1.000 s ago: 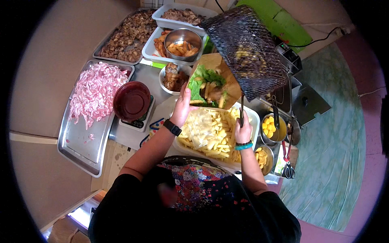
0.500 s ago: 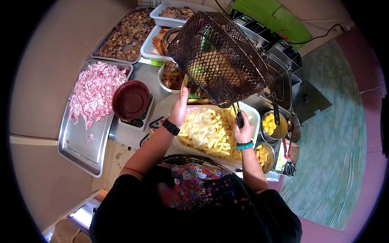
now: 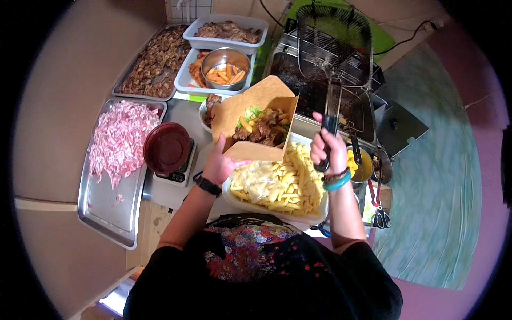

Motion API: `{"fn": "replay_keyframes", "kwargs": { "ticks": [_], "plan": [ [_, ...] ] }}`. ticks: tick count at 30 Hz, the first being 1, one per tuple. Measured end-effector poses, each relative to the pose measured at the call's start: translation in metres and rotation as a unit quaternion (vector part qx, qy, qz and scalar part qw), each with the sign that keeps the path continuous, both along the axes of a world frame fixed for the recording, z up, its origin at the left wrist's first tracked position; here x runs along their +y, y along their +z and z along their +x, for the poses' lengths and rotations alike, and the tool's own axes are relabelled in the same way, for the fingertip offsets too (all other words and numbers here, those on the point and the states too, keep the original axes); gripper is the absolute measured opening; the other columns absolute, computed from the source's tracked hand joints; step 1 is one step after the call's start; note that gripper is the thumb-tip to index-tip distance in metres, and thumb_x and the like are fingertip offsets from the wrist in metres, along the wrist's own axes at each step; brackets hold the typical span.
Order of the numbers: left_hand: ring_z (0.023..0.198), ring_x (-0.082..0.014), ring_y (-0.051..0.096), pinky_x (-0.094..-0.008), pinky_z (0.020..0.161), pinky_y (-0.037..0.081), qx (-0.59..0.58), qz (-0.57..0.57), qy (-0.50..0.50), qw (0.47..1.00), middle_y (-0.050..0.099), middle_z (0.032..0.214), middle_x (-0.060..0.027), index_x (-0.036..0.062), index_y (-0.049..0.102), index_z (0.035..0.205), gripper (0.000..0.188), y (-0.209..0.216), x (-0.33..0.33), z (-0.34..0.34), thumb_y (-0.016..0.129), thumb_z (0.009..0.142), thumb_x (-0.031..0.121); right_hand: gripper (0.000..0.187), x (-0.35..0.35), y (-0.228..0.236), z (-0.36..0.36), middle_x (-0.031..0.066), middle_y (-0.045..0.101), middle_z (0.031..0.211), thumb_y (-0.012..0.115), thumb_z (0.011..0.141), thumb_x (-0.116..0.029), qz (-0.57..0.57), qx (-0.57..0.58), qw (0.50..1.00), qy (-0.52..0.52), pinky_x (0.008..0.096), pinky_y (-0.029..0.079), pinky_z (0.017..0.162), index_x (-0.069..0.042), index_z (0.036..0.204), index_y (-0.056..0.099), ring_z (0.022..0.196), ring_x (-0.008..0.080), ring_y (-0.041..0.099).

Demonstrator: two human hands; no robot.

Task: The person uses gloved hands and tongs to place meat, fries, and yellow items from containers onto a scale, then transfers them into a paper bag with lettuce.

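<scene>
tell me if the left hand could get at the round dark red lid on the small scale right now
Probably yes. The round dark red lid lies uncovered just left of the left hand, with nothing between them, but that hand holds the brown cardboard food box and would have to let go.

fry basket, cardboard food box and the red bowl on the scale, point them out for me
fry basket (image 3: 335,45), head view, on its wire mesh bottom
cardboard food box (image 3: 250,104), head view, on the open brown lid flap
red bowl (image 3: 167,147), head view, on the middle of the bowl
</scene>
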State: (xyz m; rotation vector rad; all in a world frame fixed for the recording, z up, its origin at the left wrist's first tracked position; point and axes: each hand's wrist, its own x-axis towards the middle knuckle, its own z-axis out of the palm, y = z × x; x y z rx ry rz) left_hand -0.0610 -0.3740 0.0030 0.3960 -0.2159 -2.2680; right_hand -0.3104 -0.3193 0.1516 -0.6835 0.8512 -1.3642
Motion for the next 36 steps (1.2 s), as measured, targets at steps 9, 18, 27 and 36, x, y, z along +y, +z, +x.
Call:
{"fn": "replay_keyframes", "kwargs": {
  "ticks": [9, 18, 27, 36],
  "plan": [
    [0.12, -0.0383, 0.029, -0.0566, 0.093, 0.029, -0.102, -0.013, -0.014, 0.995, 0.024, 0.134, -0.017, 0.0077, 0.017, 0.131, 0.062, 0.057, 0.033, 0.009, 0.041, 0.087, 0.044, 0.025, -0.087, -0.017, -0.05, 0.0001, 0.04, 0.062, 0.04, 0.085, -0.007, 0.115, -0.427, 0.886, 0.14, 0.0209, 0.035, 0.044, 0.003, 0.108, 0.042, 0.048, 0.0084, 0.037],
    [0.115, -0.0372, 0.037, -0.0524, 0.084, 0.042, -0.115, -0.045, -0.014, 0.992, 0.029, 0.132, -0.012, 0.0089, 0.02, 0.13, 0.05, 0.043, 0.04, 0.01, 0.032, 0.091, 0.037, 0.024, -0.105, -0.037, -0.053, 0.002, 0.045, 0.063, 0.039, 0.086, -0.01, 0.131, -0.357, 0.921, 0.079, 0.0213, 0.042, 0.048, 0.002, 0.106, 0.045, 0.05, 0.0098, 0.043],
    [0.114, -0.0354, 0.04, -0.0529, 0.083, 0.043, -0.17, -0.075, -0.044, 0.982, 0.034, 0.129, -0.0116, 0.0066, 0.023, 0.129, 0.049, 0.041, 0.049, 0.003, 0.035, 0.091, 0.035, 0.057, -0.047, -0.042, -0.092, 0.0204, 0.059, 0.083, 0.038, 0.085, -0.049, 0.094, 0.248, 0.952, -0.155, 0.0375, 0.05, 0.068, 0.001, 0.108, 0.05, 0.075, 0.0281, 0.06],
    [0.115, -0.0367, 0.037, -0.055, 0.083, 0.041, -0.124, -0.051, -0.102, 0.986, 0.032, 0.131, -0.0133, 0.0079, 0.023, 0.129, 0.051, 0.039, 0.05, -0.018, 0.04, 0.089, 0.035, 0.021, 0.003, -0.101, -0.223, 0.0138, 0.059, 0.083, 0.043, 0.085, -0.015, 0.294, 0.171, 0.932, -0.124, 0.0314, 0.05, 0.063, 0.003, 0.094, 0.049, 0.073, 0.0202, 0.059]
  ]
}}
